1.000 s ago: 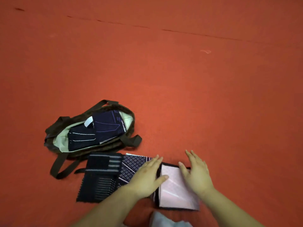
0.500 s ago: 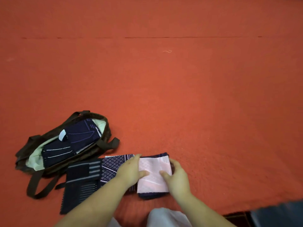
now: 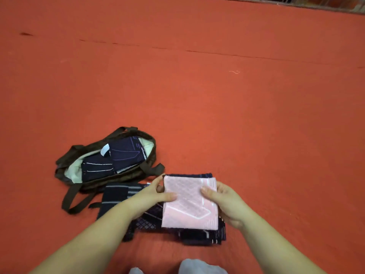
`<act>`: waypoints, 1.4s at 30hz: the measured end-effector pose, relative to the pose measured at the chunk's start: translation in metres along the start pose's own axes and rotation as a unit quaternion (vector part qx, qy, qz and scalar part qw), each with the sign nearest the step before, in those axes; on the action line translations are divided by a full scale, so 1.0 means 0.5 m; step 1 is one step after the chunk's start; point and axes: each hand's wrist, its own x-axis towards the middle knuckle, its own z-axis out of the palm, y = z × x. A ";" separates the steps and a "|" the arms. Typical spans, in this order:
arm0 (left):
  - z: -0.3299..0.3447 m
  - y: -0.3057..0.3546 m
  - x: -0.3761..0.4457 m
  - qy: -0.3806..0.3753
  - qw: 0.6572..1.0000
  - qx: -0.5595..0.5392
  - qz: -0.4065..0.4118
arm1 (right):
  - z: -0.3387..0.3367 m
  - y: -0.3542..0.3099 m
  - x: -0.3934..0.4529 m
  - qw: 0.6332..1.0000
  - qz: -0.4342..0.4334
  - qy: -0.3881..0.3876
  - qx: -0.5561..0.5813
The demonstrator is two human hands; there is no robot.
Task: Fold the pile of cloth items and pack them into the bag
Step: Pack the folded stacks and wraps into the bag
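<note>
Floor (image 3: 217,107): orange-red carpet filling nearly all I see.
Seam (image 3: 227,54): thin dark line crossing the carpet, far side.
Thread (image 3: 234,72): small pale curl lying on the carpet, right of centre.
Far edge (image 3: 296,2): pale strip with dark shapes beyond, too blurred to tell.
My knees (image 3: 199,266): grey fabric at bottom edge.

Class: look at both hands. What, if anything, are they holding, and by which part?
Both hands hold the folded cloth with the pale pink face: the left hand pinches its left edge, the right hand its right edge, thumbs on top.
</note>
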 end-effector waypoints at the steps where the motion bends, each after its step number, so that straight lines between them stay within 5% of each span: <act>1: -0.008 0.002 -0.011 -0.011 0.998 -0.059 -0.006 | 0.010 -0.009 0.011 0.999 0.018 -0.023 0.030; 7: -0.054 0.014 -0.038 0.075 0.962 -0.258 -0.046 | 0.103 -0.031 0.104 0.997 0.062 0.006 0.037; 13: -0.132 0.010 -0.039 0.210 0.960 -0.185 -0.016 | 0.196 -0.013 0.207 0.975 0.023 0.116 -0.189; 19: -0.266 0.004 -0.047 0.244 0.952 -0.182 0.004 | 0.318 -0.003 0.338 0.924 -0.073 0.075 -0.367; 26: -0.440 -0.022 -0.031 0.437 0.898 0.021 0.046 | 0.481 0.029 0.488 0.895 -0.080 0.031 -0.437; 33: -0.507 -0.102 0.050 0.496 0.860 0.121 0.001 | 0.501 0.078 0.594 0.739 -0.168 0.049 -0.651; 39: -0.491 -0.117 0.059 0.479 0.849 0.213 -0.062 | 0.476 0.125 0.610 0.699 -0.268 0.044 -0.661; 42: -0.495 -0.123 0.039 0.484 0.787 0.382 -0.024 | 0.469 0.136 0.598 0.631 -0.339 -0.021 -0.698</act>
